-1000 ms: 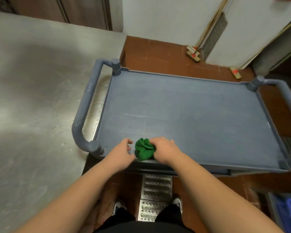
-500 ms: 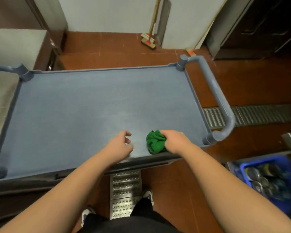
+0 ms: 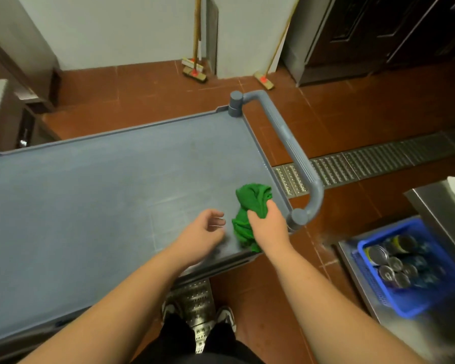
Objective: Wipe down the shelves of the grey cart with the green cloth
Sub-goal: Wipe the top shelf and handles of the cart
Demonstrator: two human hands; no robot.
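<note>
Gripping the bunched green cloth (image 3: 251,206), the right hand (image 3: 267,227) holds it on the grey cart's top shelf (image 3: 90,195).
The cloth lies at the shelf's near right corner, close to the cart handle (image 3: 294,153). The left hand (image 3: 202,235) is just beside it, fingers loosely curled, holding nothing. A blue crate (image 3: 415,311) with cans stands on the right.

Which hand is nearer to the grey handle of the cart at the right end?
The right hand. It grips the green cloth on the top shelf, just beside the handle and its near post. The left hand lies farther along the shelf, beyond the cloth.
</note>
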